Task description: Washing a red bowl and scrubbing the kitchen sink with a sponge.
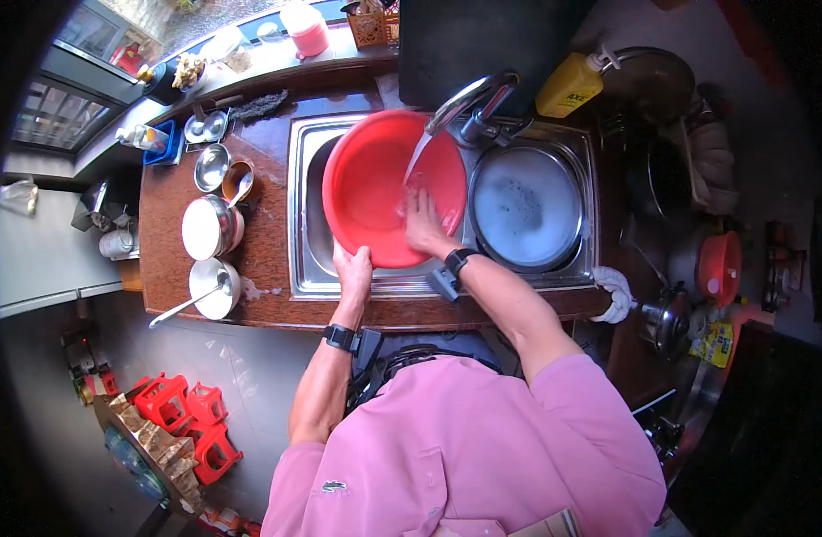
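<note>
A red plastic basin [367,178] is tilted over the left bowl of a stainless steel double sink [297,268]. My left hand [354,270] grips its lower rim, thumb on the near side. Inside the basin, my right hand [426,221] lies with its fingers apart against the right part of the inner surface. Water runs from the chrome faucet [475,94] into the basin beside my right fingers. In the right sink bowl sits a round metal-rimmed pan [526,205] holding cloudy, bluish liquid with dark specks.
Steel bowls [211,168], a lidded pot [206,228] and a white bowl with a ladle [214,288] line the counter's left side. A yellow detergent bottle [570,86] stands behind the right bowl. A white cloth [612,294] hangs at the front right edge. Red stools [162,403] stand lower left.
</note>
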A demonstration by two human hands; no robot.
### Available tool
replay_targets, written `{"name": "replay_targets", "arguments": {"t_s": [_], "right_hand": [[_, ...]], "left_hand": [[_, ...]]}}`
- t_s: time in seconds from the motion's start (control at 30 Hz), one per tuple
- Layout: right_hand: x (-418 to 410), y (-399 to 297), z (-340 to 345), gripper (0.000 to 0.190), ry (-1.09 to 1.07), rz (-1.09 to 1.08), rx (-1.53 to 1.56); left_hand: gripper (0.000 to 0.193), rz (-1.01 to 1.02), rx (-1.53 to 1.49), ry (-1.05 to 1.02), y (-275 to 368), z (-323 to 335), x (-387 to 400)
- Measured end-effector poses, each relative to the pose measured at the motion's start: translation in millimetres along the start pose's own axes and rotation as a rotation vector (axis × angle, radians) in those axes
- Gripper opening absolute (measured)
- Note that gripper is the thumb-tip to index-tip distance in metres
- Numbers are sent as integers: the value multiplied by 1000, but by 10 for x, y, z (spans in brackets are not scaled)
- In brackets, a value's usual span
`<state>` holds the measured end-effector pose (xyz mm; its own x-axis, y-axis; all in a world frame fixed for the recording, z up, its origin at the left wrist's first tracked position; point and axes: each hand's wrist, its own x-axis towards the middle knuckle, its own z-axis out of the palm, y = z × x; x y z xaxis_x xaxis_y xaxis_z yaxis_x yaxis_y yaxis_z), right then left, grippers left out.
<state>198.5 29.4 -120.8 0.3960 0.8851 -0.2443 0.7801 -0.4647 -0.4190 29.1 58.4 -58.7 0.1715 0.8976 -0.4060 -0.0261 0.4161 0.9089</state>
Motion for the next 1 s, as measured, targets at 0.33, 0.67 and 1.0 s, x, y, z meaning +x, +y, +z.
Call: {"name": "replay_targets", "arguments": {"t_s": [0.33, 0.67, 1.0], "right_hand": [[-530, -268, -300, 33, 10, -573, 444], [229, 589, -1016, 20, 410, -543, -331], [55, 431, -299, 31, 65, -390, -347]], "left_hand": [[59, -162, -225, 61, 115, -171, 70], [62, -96, 162, -101, 404, -239, -247], [62, -5, 174, -173, 352, -266, -148]]}}
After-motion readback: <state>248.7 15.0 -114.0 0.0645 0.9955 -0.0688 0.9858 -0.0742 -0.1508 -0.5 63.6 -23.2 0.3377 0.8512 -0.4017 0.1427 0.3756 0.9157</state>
